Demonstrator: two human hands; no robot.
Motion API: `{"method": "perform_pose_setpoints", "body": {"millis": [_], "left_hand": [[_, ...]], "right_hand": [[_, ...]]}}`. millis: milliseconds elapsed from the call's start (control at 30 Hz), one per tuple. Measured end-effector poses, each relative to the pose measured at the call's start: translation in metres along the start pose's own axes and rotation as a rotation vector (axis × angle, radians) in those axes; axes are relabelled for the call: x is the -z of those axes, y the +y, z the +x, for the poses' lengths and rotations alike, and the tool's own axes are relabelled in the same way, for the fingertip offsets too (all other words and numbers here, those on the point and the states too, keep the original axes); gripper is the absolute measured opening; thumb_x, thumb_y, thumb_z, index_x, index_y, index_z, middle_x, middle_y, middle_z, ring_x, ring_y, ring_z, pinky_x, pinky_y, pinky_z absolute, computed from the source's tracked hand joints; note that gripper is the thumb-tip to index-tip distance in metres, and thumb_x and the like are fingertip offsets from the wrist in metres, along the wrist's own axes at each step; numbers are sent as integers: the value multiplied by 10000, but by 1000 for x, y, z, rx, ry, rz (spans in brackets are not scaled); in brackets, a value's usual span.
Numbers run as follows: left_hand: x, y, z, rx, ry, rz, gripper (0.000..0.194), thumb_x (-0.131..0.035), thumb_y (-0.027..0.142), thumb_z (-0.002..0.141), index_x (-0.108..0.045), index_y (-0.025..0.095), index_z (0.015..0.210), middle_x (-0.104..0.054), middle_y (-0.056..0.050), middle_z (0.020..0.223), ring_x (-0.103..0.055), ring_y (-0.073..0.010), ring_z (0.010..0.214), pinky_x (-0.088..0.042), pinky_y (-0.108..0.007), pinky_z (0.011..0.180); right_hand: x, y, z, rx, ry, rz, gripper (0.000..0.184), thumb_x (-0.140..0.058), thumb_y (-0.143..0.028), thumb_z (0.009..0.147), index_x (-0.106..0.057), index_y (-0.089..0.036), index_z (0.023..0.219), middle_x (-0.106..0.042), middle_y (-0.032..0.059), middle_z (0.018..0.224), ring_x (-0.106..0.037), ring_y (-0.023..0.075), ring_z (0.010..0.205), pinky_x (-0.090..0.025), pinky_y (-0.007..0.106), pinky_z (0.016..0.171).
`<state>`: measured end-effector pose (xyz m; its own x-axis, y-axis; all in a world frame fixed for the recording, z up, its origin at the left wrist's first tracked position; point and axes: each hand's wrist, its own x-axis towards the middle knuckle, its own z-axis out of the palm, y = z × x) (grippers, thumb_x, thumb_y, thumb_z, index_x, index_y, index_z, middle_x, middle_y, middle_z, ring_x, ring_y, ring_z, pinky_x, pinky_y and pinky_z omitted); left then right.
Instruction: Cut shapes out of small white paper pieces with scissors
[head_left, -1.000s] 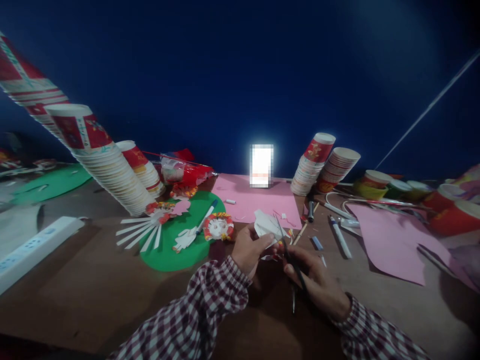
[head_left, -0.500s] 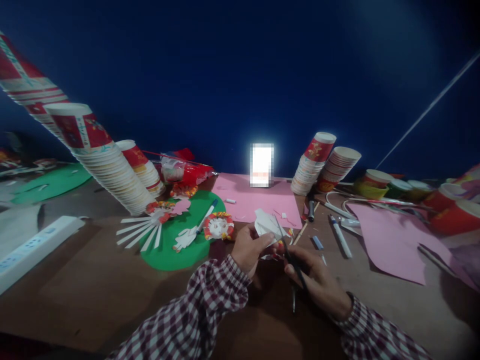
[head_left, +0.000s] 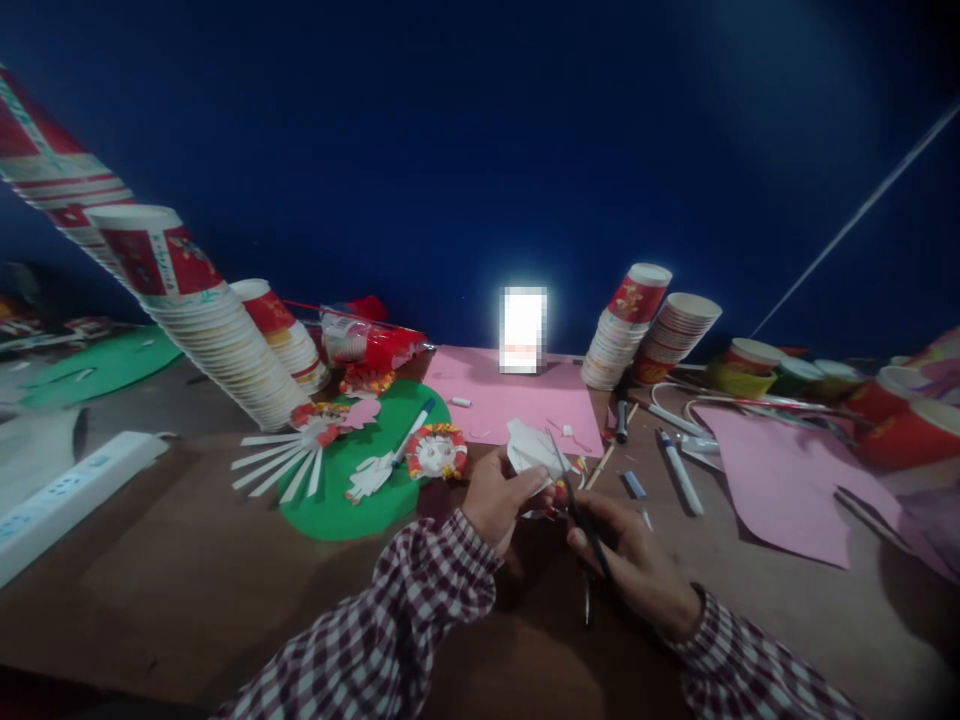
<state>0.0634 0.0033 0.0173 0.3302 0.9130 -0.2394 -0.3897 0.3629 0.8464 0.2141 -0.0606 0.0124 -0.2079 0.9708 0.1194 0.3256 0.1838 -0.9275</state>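
Observation:
My left hand (head_left: 499, 497) pinches a piece of white paper (head_left: 531, 446) between thumb and fingers, near the middle of the table. From the right, my right hand (head_left: 637, 560) grips dark-handled scissors (head_left: 592, 535), their blades up against the paper's right edge. How far the blades are apart I cannot make out. Left of my hands a round red-and-white cutout (head_left: 437, 453) rests at the edge of a green sheet (head_left: 345, 520). A white paper figure (head_left: 369, 478) and a blue-capped marker (head_left: 414, 430) lie on that sheet.
A pink sheet (head_left: 480, 375) lies behind my hands, with a bright blurred-out screen (head_left: 523, 330) at its back. Tall paper cup stacks (head_left: 217, 330) lean at left, other cups (head_left: 626, 325) at right. A power strip (head_left: 79, 495) and pink paper (head_left: 780, 490) flank the work area.

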Motion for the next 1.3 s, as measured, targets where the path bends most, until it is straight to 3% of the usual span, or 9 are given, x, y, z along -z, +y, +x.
{"method": "perform_pose_setpoints", "body": {"millis": [1133,1300], "left_hand": [[0,1,1,20,10,15,251,-724,222,571,-562,107,725,-580,1,548,-529,-92,479,-451,-211,459],[-2,0,0,17,12,-2,212,-669,220,633,-581,120,798,-615,-16,684,-560,-99,555,-452,-208,494]], "right_hand": [[4,5,-3,26,-33,-23,362,-566,-254,846,-560,-219,1206,-664,63,1085,-614,228,920,-487,312,799],[2,3,-1,10,-30,5,361,-559,-248,851,-553,-215,1210,-660,69,1100,-605,237,954,-478,332,829]]}}
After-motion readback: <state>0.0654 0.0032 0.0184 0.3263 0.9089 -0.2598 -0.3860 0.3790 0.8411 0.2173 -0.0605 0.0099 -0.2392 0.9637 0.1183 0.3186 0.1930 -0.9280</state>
